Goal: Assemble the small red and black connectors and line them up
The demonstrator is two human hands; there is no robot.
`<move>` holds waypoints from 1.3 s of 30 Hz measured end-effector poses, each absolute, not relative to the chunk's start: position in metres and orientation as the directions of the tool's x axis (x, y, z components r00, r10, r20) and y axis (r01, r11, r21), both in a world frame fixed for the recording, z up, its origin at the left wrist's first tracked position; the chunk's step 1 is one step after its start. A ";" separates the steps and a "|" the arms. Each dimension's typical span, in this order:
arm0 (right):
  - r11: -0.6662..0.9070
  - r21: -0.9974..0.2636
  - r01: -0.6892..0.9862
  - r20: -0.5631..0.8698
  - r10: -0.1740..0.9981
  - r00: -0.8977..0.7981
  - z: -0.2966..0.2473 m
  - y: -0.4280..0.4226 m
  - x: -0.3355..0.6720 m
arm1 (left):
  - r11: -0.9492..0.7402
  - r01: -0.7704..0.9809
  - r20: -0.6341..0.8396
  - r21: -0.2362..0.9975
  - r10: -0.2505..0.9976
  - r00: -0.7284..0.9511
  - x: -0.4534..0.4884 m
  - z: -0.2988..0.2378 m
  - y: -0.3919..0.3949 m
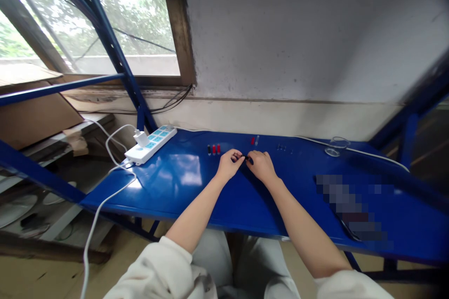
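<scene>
Both my hands rest on the blue shelf board [182,187], fingertips meeting over a small black part [245,157]. My left hand [228,164] pinches one end of it, fingers curled. My right hand [261,166] pinches the other end, also closed. Just behind my left hand stand small black and red cylinders [213,149]. A red piece and a clear one [254,140] lie further back, with several tiny dark parts [283,148] to their right.
A white power strip [151,144] with a plugged charger and white cable lies at the board's back left. A small glass dish [336,145] sits at the back right beside a thin white cord. Blue rack struts frame both sides; a wall and window rise behind.
</scene>
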State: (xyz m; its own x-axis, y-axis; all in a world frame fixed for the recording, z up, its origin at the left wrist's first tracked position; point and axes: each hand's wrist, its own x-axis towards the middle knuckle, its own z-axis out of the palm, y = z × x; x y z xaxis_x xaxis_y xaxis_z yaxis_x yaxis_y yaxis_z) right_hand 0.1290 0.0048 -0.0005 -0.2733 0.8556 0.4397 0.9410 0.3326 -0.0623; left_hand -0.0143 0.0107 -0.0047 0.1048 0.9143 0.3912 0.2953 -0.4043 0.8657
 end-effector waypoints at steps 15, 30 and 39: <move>0.277 -0.641 0.716 0.338 0.939 -0.061 -0.005 0.019 0.122 | -0.239 -0.155 0.202 0.958 0.954 -0.224 -0.022 0.009 0.017; 0.233 -0.543 0.807 0.256 0.961 -0.106 -0.007 0.066 0.063 | -0.221 -0.541 -0.038 0.812 0.904 -0.426 -0.034 0.020 0.017; 0.158 -0.490 0.857 0.168 0.982 -0.086 -0.010 0.069 0.057 | -0.194 -0.536 -0.049 0.822 0.912 -0.406 -0.032 0.022 0.016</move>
State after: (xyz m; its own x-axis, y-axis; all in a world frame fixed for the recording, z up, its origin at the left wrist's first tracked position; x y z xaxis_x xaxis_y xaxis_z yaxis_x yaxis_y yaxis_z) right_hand 0.0568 0.0688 -0.0103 -0.0856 0.9821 0.1675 0.8570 0.1583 -0.4904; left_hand -0.0323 0.0158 0.0216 -0.4062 0.9125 -0.0494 -0.5361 -0.1942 0.8215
